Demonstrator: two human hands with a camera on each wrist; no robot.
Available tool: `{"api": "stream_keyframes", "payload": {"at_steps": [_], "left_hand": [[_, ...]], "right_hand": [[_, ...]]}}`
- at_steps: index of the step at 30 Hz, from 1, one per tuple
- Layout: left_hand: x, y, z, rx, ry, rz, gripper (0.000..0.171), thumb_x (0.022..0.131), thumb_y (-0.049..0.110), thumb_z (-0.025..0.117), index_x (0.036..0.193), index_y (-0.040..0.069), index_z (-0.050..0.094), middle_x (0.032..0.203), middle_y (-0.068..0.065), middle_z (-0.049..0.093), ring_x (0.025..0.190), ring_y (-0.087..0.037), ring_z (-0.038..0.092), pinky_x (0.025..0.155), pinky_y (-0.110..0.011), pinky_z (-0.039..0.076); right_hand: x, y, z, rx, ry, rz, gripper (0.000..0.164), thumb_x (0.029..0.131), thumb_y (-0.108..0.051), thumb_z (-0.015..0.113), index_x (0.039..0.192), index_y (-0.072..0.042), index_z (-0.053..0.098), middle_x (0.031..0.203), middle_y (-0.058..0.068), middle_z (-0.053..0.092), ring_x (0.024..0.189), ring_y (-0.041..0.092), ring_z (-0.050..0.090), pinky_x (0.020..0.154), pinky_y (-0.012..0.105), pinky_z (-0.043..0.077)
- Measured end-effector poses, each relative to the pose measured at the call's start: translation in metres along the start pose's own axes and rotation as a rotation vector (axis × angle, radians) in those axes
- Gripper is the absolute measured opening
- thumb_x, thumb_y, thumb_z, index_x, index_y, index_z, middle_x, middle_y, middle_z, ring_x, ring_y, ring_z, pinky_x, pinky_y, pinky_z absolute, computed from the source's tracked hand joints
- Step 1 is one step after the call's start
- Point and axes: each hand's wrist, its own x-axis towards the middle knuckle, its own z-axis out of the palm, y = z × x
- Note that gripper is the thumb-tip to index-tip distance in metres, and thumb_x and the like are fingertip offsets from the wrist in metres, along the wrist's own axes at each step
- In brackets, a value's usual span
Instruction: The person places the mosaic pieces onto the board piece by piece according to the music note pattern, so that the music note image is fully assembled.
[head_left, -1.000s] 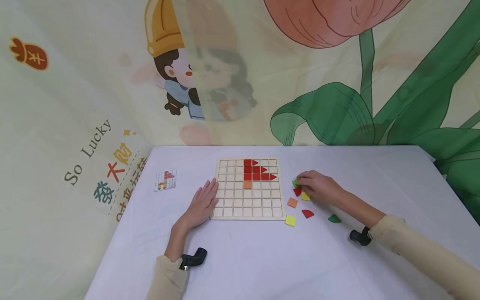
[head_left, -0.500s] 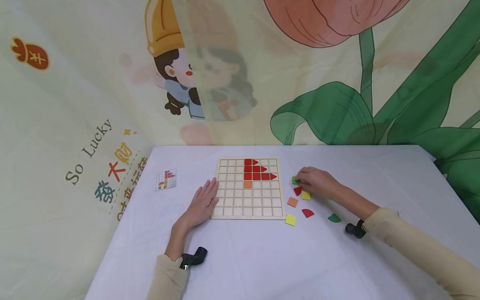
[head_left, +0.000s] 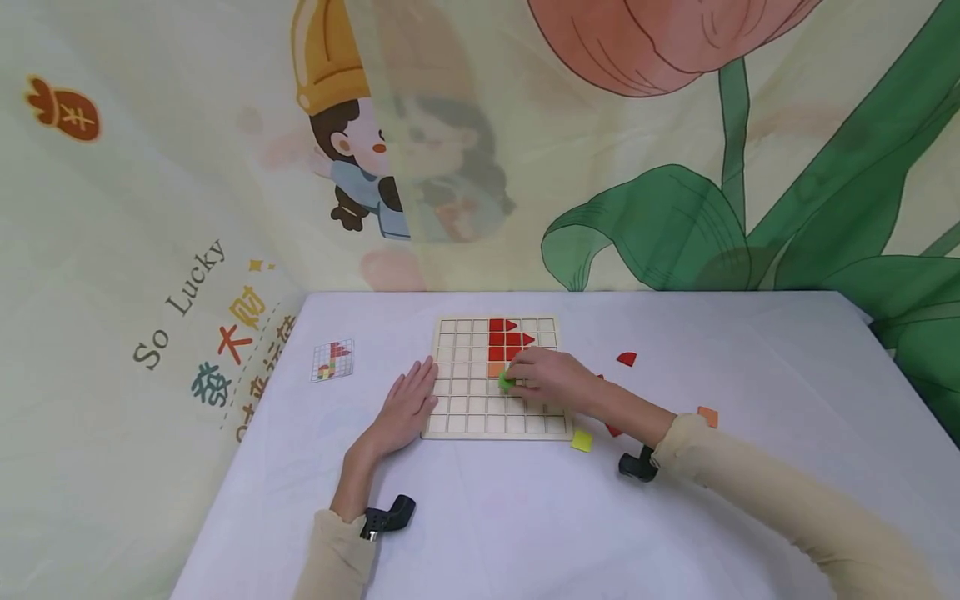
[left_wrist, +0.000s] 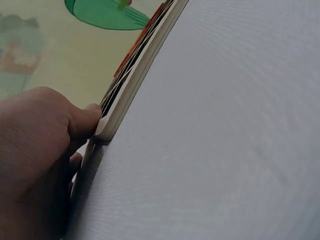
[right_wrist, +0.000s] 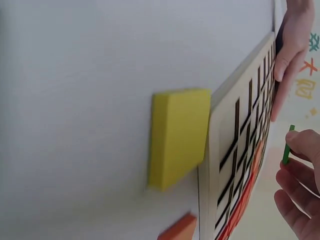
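Between thumb and fingertips, my right hand (head_left: 555, 379) pinches a small green tile (head_left: 506, 381) over the gridded wooden board (head_left: 456, 408), just below the orange tile (head_left: 496, 368). In the right wrist view the green tile (right_wrist: 288, 145) stands edge-on in the fingers, apart from the board. Stepped rows of red tiles (head_left: 497, 340) fill cells in the board's upper part, partly covered by the right hand. My left hand (head_left: 403, 408) lies with straight fingers along the board's left edge; its thumb (left_wrist: 86, 121) touches the board's near corner in the left wrist view.
A printed pattern card (head_left: 332, 360) lies left of the board. To the right are a red quarter-round piece (head_left: 627, 359), an orange tile (head_left: 708, 416) and a yellow tile (head_left: 582, 441) beside the near right corner. The right arm hides other loose pieces.
My right hand has picked up the green tile from the loose pieces and carried it left over the board. A red piece and an orange tile have come into view. The left hand stays put.
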Motion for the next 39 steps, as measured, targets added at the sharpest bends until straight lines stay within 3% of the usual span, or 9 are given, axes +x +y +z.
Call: {"api": "stream_keyframes", "payload": {"at_steps": [3, 20, 32, 39], "left_hand": [[0.000, 0.000, 0.001, -0.005, -0.001, 0.005, 0.058, 0.104, 0.022, 0.036, 0.155, 0.004, 0.015, 0.165, -0.009, 0.008, 0.153, -0.031, 0.003, 0.123, -0.053, 0.002], [-0.003, 0.000, 0.003, -0.003, 0.005, -0.012, 0.057, 0.104, 0.022, 0.036, 0.155, 0.005, 0.016, 0.165, -0.009, 0.009, 0.154, -0.030, 0.003, 0.123, -0.052, 0.002], [-0.004, 0.000, -0.001, -0.006, -0.011, -0.012, 0.057, 0.105, 0.023, 0.035, 0.155, 0.006, 0.014, 0.165, -0.008, 0.007, 0.154, -0.029, 0.001, 0.123, -0.051, 0.001], [-0.004, -0.001, -0.003, -0.004, -0.025, -0.016, 0.057, 0.105, 0.024, 0.034, 0.155, 0.007, 0.013, 0.165, -0.007, 0.006, 0.154, -0.028, 0.000, 0.124, -0.050, 0.000]], "right_hand": [[0.008, -0.006, 0.009, -0.029, 0.012, -0.051, 0.019, 0.086, -0.021, 0.074, 0.105, -0.017, 0.075, 0.102, -0.003, 0.070, 0.095, 0.013, 0.063, 0.081, 0.025, 0.056], [0.012, -0.010, 0.021, -0.074, -0.040, -0.023, 0.015, 0.087, -0.021, 0.073, 0.102, -0.017, 0.074, 0.097, -0.003, 0.069, 0.088, 0.013, 0.062, 0.074, 0.021, 0.054], [0.015, -0.013, 0.023, -0.061, -0.059, 0.000, 0.019, 0.088, -0.023, 0.072, 0.106, -0.017, 0.075, 0.104, -0.003, 0.071, 0.094, 0.013, 0.062, 0.078, 0.022, 0.055], [0.017, -0.015, 0.019, -0.061, -0.116, 0.007, 0.018, 0.090, -0.021, 0.070, 0.107, -0.017, 0.074, 0.108, 0.000, 0.068, 0.098, 0.014, 0.061, 0.080, 0.023, 0.056]]}}
